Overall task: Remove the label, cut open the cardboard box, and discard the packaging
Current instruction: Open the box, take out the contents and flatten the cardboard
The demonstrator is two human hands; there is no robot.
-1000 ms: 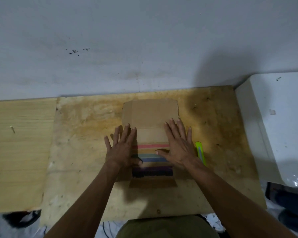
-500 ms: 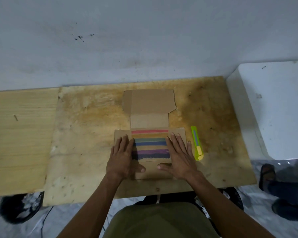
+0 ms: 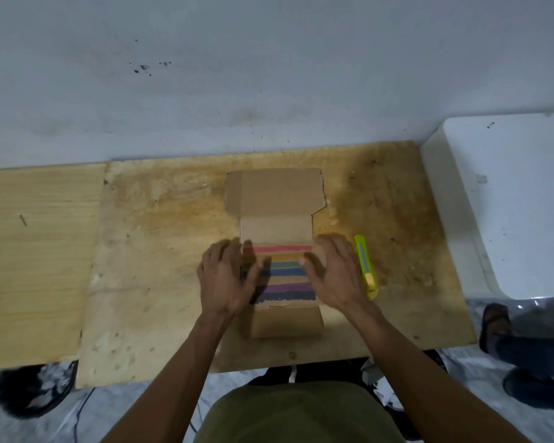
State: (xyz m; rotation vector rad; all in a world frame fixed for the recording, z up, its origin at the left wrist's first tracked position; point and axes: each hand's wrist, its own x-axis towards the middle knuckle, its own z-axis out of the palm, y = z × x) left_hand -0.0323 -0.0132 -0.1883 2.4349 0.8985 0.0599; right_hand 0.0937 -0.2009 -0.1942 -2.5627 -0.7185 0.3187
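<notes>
A brown cardboard box [image 3: 275,199] lies opened out flat on the stained plywood board [image 3: 160,251], its lid flap stretched toward the wall. Coloured stripes in red, green, blue and purple cross its middle panel. My left hand [image 3: 224,279] is at the box's left side and my right hand [image 3: 336,273] at its right side, fingers spread; both look slightly blurred. The side flaps under them are hidden. A yellow-green utility knife [image 3: 365,266] lies on the board just right of my right hand.
A paler wooden panel [image 3: 36,263] adjoins the board on the left. A white appliance top [image 3: 509,199] stands at the right. The wall runs right behind the board. Another person's sandalled foot [image 3: 493,324] is on the floor at the right; dark footwear [image 3: 32,391] lies at the lower left.
My hands have slid from lying flat on the side flaps to the edges of the striped panel, fingers lifted. The front flap, earlier partly under my palms, now shows whole.
</notes>
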